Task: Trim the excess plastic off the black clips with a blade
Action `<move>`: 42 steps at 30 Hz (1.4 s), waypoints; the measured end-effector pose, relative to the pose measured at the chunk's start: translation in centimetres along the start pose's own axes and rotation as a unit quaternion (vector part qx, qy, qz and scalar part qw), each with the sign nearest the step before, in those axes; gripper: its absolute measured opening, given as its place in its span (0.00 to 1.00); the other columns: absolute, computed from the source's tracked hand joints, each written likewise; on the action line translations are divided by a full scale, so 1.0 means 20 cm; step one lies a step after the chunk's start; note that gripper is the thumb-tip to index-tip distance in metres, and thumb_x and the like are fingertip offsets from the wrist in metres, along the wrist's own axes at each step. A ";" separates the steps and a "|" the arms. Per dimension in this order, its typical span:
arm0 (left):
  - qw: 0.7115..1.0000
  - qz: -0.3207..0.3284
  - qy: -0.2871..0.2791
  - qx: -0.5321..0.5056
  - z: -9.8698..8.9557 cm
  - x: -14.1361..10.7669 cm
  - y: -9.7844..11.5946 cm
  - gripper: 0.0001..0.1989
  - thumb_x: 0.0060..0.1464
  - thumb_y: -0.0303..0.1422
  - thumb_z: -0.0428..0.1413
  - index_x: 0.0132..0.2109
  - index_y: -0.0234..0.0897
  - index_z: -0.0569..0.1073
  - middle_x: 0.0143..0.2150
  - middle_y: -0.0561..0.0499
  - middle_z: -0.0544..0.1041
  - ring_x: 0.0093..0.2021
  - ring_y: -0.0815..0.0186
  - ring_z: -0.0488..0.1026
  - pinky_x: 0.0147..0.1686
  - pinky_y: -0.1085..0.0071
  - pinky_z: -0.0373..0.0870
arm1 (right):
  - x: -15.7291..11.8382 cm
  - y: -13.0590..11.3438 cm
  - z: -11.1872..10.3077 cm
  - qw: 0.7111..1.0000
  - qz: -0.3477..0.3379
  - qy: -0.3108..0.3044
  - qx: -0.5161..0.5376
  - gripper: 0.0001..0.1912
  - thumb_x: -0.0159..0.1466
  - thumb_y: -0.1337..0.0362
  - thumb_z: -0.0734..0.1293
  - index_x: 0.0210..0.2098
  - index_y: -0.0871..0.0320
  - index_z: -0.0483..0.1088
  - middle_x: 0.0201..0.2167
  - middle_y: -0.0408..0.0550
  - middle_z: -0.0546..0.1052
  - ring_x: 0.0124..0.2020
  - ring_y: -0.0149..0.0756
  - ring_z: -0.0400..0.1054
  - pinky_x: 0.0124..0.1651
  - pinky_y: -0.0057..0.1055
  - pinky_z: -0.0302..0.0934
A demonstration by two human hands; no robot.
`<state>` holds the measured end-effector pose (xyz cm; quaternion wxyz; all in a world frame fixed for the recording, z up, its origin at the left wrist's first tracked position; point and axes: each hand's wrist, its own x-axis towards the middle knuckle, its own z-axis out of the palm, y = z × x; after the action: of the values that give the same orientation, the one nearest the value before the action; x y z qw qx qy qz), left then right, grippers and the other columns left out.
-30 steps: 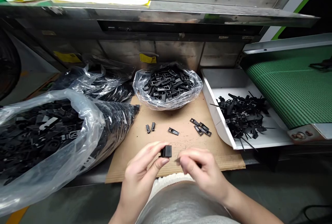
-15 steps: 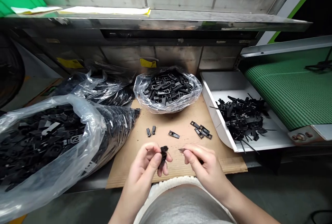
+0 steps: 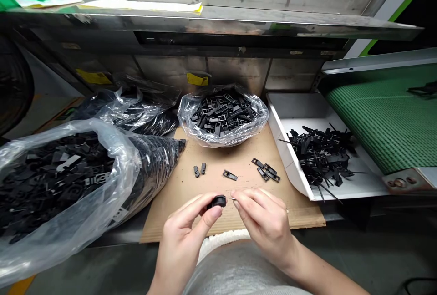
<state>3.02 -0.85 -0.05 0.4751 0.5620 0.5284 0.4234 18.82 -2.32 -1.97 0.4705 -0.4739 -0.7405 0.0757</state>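
My left hand [image 3: 191, 229] pinches a small black plastic part [image 3: 218, 201] between thumb and fingers, above the front of the cardboard sheet [image 3: 164, 222]. Just right of it, my right hand [image 3: 262, 222] is closed on a small thin blade [image 3: 233, 198], seen nearly edge-on, its tip pointing at the part with a narrow gap between. Beyond my hands lie two short black pieces [image 3: 200, 170], a single long black clip [image 3: 230, 175] and a cluster of similar clips [image 3: 266, 170].
A clear bag of black clips [image 3: 223, 138] stands at the back. An open bag of black parts [image 3: 119, 149] fills the left, with another bag [image 3: 136, 113] behind. Right, a white tray [image 3: 290, 167] holds black scraps beside a green conveyor belt [image 3: 385, 117]. A metal shelf [image 3: 239, 19] crosses above.
The black part has turned from upright to lying level in my left hand. My right hand has moved left, bringing the blade closer to the part.
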 end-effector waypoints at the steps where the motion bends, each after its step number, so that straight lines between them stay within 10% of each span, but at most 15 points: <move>1: 1.000 0.007 -0.003 0.002 0.00 0.00 0.00 0.07 0.46 0.32 0.59 0.35 0.46 0.78 0.32 0.57 0.78 0.32 0.69 0.73 0.35 0.78 0.69 | 0.00 0.00 0.00 1.000 0.000 -0.001 0.001 0.10 0.61 0.74 0.61 0.42 0.63 0.69 0.30 0.51 0.75 0.30 0.35 0.68 0.33 0.30 0.63; 10: 0.997 0.070 -0.027 0.014 -0.02 0.02 -0.03 0.13 0.48 0.28 0.58 0.38 0.54 0.76 0.38 0.63 0.78 0.37 0.75 0.74 0.38 0.86 0.67 | 0.02 0.00 -0.02 0.994 0.060 -0.074 0.049 0.09 0.63 0.72 0.58 0.38 0.63 0.70 0.27 0.49 0.72 0.28 0.33 0.65 0.32 0.28 0.58; 17: 0.991 0.118 -0.059 0.033 -0.03 0.04 -0.01 0.14 0.50 0.26 0.56 0.40 0.54 0.76 0.39 0.63 0.78 0.41 0.75 0.74 0.42 0.86 0.67 | 0.09 0.00 -0.09 0.934 0.176 -0.215 0.225 0.14 0.64 0.68 0.58 0.22 0.60 0.65 0.18 0.39 0.63 0.22 0.26 0.58 0.27 0.23 0.51; 32: 0.979 0.169 -0.073 0.083 -0.04 0.04 0.01 0.17 0.50 0.24 0.56 0.41 0.55 0.75 0.40 0.65 0.77 0.42 0.76 0.72 0.43 0.87 0.65 | 0.09 0.01 -0.11 0.936 0.159 -0.221 0.222 0.12 0.63 0.69 0.59 0.26 0.62 0.69 0.19 0.40 0.63 0.23 0.27 0.57 0.28 0.25 0.51; 35: 0.977 0.174 -0.085 0.088 -0.05 0.04 0.01 0.16 0.50 0.24 0.55 0.41 0.53 0.75 0.40 0.62 0.78 0.41 0.74 0.73 0.42 0.85 0.67 | 0.12 0.03 -0.12 0.888 0.215 -0.270 0.305 0.14 0.63 0.66 0.58 0.24 0.62 0.68 0.17 0.39 0.62 0.20 0.25 0.55 0.25 0.24 0.50; 40: 0.969 0.201 -0.080 0.122 -0.06 0.05 0.01 0.13 0.50 0.24 0.56 0.40 0.48 0.76 0.40 0.58 0.78 0.41 0.70 0.75 0.42 0.81 0.69 | 0.16 0.09 -0.14 0.680 0.312 -0.447 0.490 0.13 0.61 0.60 0.62 0.32 0.64 0.72 0.16 0.38 0.64 0.14 0.21 0.49 0.16 0.21 0.44; 42: 0.962 0.221 -0.068 0.145 -0.06 0.06 0.01 0.13 0.50 0.24 0.56 0.41 0.47 0.75 0.41 0.57 0.78 0.42 0.69 0.74 0.43 0.80 0.69 | 0.15 0.08 -0.15 0.677 0.317 -0.440 0.498 0.13 0.60 0.59 0.62 0.33 0.64 0.72 0.16 0.39 0.65 0.13 0.21 0.50 0.16 0.21 0.46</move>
<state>1.97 0.39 0.32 0.3181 0.7551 0.4132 0.3974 21.88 -0.12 0.61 0.2043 -0.2881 -0.5204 0.7775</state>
